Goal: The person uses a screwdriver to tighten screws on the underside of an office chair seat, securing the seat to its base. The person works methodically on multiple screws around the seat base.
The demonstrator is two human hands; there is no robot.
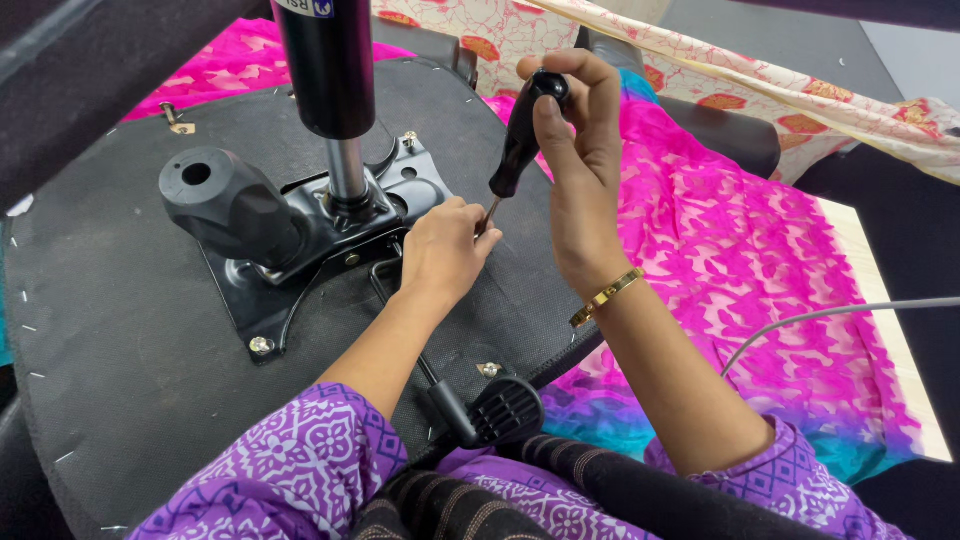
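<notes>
An upturned office chair seat (120,330), covered in black fabric, lies in front of me. A black metal mechanism plate (300,270) is bolted to it, with a gas cylinder (335,90) rising from its middle. My right hand (580,150) is shut on the black handle of a screwdriver (520,140), held nearly upright. My left hand (445,250) rests on the seat by the plate's right corner, fingers pinching the screwdriver's thin shaft near its tip. The tip itself is hidden behind my fingers.
A black knob (225,205) juts from the mechanism's left side. A lever with a ribbed black paddle (500,410) runs toward me. Pink patterned cloth (740,260) lies to the right over a pale surface, with a white cable (830,315) across it.
</notes>
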